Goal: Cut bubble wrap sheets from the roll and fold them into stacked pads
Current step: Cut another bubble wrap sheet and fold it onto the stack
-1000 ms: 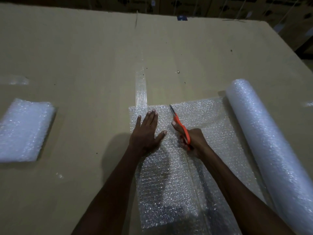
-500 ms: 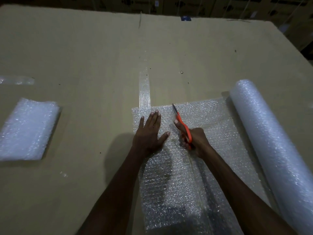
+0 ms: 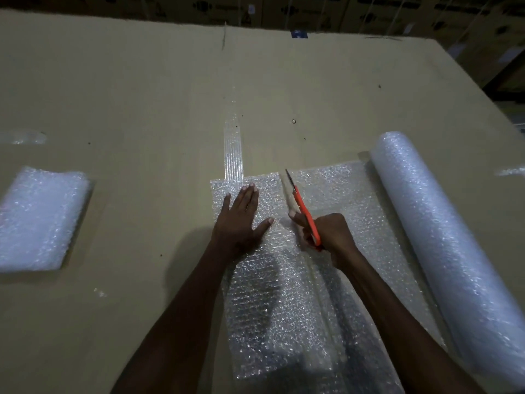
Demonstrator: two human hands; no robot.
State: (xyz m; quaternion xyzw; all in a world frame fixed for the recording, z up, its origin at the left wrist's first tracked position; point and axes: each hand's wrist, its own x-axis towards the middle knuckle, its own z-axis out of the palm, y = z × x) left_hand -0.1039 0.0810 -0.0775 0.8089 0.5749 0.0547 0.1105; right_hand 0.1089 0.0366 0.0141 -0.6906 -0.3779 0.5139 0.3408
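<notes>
A sheet of bubble wrap (image 3: pixel 352 200) lies unrolled on the cardboard-covered table (image 3: pixel 142 95), still joined to the roll (image 3: pixel 443 240) at the right. My right hand (image 3: pixel 326 234) is shut on orange-handled scissors (image 3: pixel 304 209), whose blades point away from me and reach the sheet's far edge. A cut line runs from that edge back toward me. My left hand (image 3: pixel 241 220) presses flat, fingers spread, on the strip of wrap (image 3: pixel 255 308) left of the cut.
A stack of folded bubble wrap pads (image 3: pixel 37 220) sits at the left edge of the table. Clear tape strips (image 3: pixel 233 149) run along the cardboard seam beyond the sheet. Dark cardboard boxes (image 3: pixel 397 12) stand behind the table's far edge.
The scissors have advanced away from me along the cut, and their tips now reach the sheet's far edge. My left hand stays pressed on the strip.
</notes>
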